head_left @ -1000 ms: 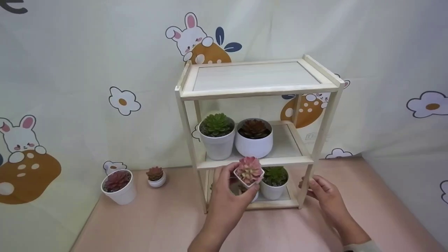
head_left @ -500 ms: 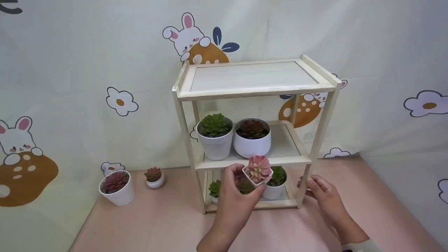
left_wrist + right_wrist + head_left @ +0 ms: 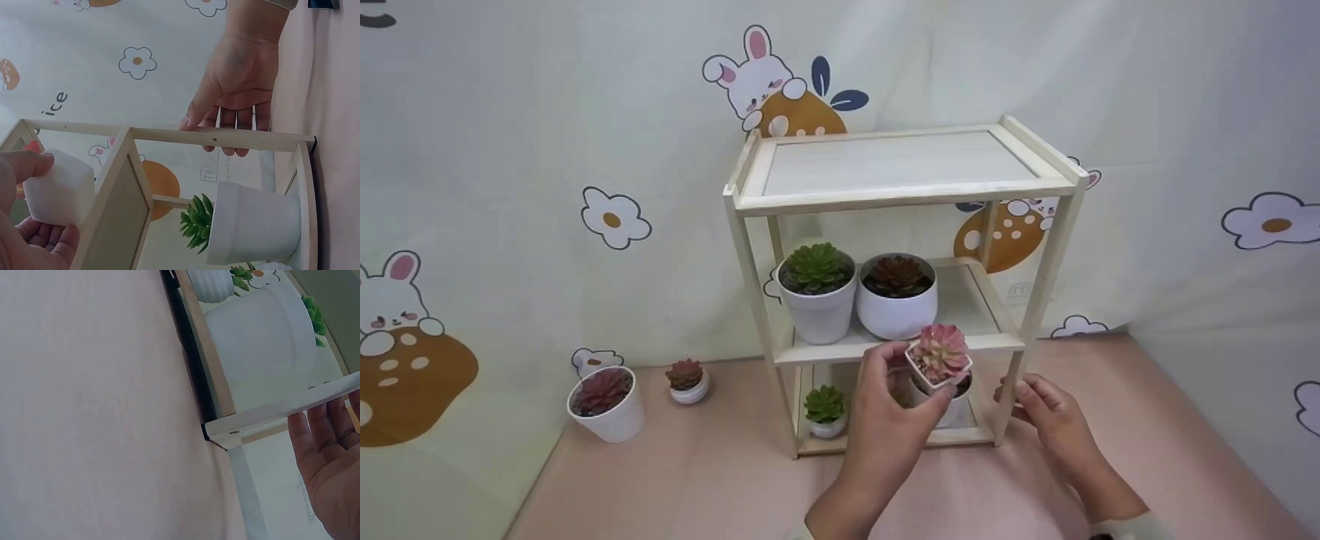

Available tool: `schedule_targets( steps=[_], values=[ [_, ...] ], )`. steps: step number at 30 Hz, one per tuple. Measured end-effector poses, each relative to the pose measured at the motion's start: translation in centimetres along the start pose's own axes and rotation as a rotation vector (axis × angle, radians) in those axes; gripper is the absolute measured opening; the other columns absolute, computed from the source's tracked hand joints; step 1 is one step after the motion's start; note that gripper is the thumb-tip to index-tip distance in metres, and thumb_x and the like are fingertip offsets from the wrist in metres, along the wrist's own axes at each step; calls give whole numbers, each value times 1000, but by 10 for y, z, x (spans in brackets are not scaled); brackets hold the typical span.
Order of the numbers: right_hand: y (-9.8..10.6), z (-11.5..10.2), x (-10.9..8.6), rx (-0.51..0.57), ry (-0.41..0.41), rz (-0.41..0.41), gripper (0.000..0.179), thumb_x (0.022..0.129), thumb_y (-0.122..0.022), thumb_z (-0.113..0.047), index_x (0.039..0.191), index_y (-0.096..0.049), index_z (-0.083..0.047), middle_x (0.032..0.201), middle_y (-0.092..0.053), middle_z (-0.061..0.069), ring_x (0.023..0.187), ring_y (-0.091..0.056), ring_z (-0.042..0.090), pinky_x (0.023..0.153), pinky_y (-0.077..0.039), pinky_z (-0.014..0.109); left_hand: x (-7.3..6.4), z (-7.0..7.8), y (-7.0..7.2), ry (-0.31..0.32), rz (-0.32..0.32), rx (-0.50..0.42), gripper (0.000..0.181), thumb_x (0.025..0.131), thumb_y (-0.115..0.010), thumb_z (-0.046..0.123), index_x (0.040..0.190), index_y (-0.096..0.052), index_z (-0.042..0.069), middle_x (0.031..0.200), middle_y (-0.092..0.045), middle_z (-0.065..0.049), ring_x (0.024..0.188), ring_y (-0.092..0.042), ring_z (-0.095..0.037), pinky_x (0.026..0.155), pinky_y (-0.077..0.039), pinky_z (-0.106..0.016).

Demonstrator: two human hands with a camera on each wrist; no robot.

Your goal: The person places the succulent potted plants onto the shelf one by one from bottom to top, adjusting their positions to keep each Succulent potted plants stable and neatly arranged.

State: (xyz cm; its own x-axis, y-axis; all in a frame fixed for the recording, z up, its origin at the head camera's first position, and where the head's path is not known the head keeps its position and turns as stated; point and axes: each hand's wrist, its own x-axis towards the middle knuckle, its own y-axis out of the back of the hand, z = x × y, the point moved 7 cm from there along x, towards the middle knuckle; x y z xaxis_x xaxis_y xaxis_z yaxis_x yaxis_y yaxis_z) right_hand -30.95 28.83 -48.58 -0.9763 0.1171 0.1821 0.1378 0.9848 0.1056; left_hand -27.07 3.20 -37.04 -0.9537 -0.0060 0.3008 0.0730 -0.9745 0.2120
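My left hand (image 3: 881, 431) pinches a small pink succulent (image 3: 941, 352) by its white angular pot (image 3: 59, 188), thumb on one side and fingers on the other. The plant is in front of the middle board of a pale wooden shelf (image 3: 900, 199), partly hiding a potted green succulent (image 3: 247, 222) on the bottom board. My right hand (image 3: 1061, 424) grips the shelf's right front post (image 3: 216, 139) low down, thumb in front and fingers behind. A smaller green succulent (image 3: 825, 405) stands at the bottom board's left.
On the middle board stand a green succulent (image 3: 817, 300) and a dark brown succulent (image 3: 898, 296) in white pots. Left of the shelf, a dark red succulent (image 3: 607, 405) and a small reddish-brown one (image 3: 687, 381) stand on the pink tabletop (image 3: 697, 465). A printed cloth hangs behind.
My left hand has carried the pink succulent to the right, bringing the small green succulent on the bottom board into view. My right hand stays on the post.
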Motion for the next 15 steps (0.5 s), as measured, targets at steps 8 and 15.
schedule_targets(
  steps=[8,15],
  values=[
    [0,0,-1,18,-1,5,28,110,-52,-17,119,-67,6,107,-75,12,101,-74,14,89,-62,29,2,7,-11,-20,-6,-27,61,81,-89,16,131,-55,11,126,-57,-2,122,-59,-14,109,-52,-29],
    [0,0,0,31,14,7,28,110,-51,-13,119,-66,9,105,-75,12,99,-73,14,87,-62,28,5,10,-16,-12,-9,-24,62,82,-89,21,132,-54,13,127,-57,-1,120,-61,-14,106,-54,-30]
  ],
)
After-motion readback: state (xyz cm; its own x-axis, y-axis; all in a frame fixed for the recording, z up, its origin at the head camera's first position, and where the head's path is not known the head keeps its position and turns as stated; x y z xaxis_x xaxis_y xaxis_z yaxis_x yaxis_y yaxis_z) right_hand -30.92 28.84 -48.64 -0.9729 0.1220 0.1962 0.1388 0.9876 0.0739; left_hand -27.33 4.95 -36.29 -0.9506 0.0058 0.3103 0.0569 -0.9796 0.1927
